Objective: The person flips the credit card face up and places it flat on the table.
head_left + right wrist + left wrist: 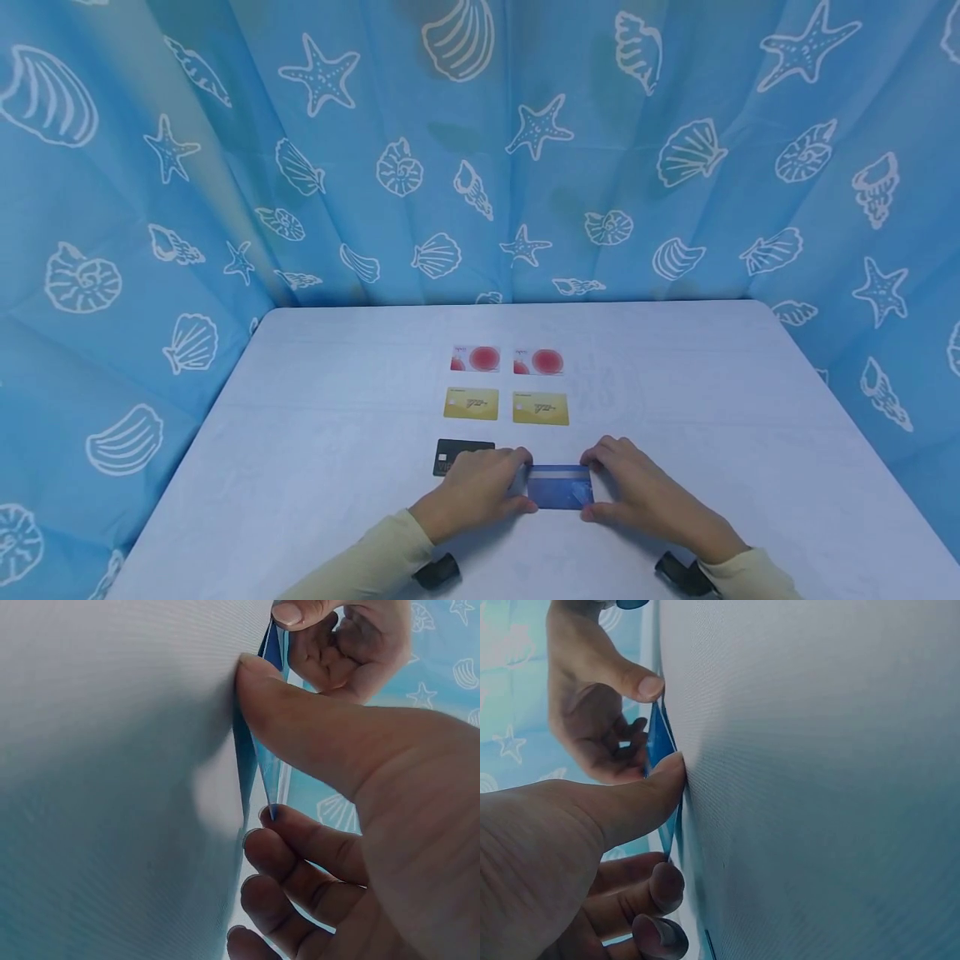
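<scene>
In the head view, a blue card (559, 492) with a pale stripe near its far edge is between my two hands, low at the table's front middle. My left hand (480, 492) pinches its left end between thumb and fingers. At the right end, my right hand (637, 492) grips it the same way. Seen edge-on in the right wrist view, the blue card (264, 761) is tilted, with a darker blue strip (244, 761) close beneath it. A black card (453, 454) lies behind my left hand, partly hidden by it.
Two white-and-red cards (476, 359) lie side by side farthest back on the white table (337, 433). Nearer are two gold cards (471, 403), also side by side. A blue curtain (450, 125) with shells and starfish hangs behind the table.
</scene>
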Available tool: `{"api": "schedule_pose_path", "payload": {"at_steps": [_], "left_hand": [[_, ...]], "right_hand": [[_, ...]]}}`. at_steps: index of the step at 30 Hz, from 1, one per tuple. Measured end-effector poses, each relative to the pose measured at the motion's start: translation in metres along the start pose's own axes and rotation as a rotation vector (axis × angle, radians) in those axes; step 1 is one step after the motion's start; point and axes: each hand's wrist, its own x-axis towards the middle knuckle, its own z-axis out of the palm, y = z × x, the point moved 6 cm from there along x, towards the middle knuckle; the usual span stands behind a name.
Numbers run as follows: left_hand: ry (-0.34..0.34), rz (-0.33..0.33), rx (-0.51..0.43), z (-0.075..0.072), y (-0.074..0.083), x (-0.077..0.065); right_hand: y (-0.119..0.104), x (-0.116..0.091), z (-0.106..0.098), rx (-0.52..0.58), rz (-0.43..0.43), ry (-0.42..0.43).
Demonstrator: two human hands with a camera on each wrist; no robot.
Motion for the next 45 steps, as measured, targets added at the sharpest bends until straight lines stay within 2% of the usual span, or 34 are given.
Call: {"api": "schedule_pose_path", "payload": {"at_steps": [6,18,26,36,45], "left_hand": [[0.004,0.016,0.01,0.0,0.0,-0.001],[-0.023,0.011,0.006,0.002,-0.001,-0.001],[-0.042,-0.002,-0.007,0.0,-0.002,-0.003],[0.006,0.022,-0.064,-0.007,-0.002,-0.001],[0.021,0.049,-0.093,-0.012,0.001,0.001]], "right_hand": [[-0.001,-0.001,-0.001,-0.004,-0.048,0.014],[-0.001,-0.001,-0.004,-0.012,-0.038,0.023],[-0.002,-0.001,-0.006,0.023,-0.006,-0.009],[-0.005,-0.001,-0.014,0.033,-0.021,0.026],[-0.011,-0.003,-0.021,0.034,-0.043,0.045]]}}
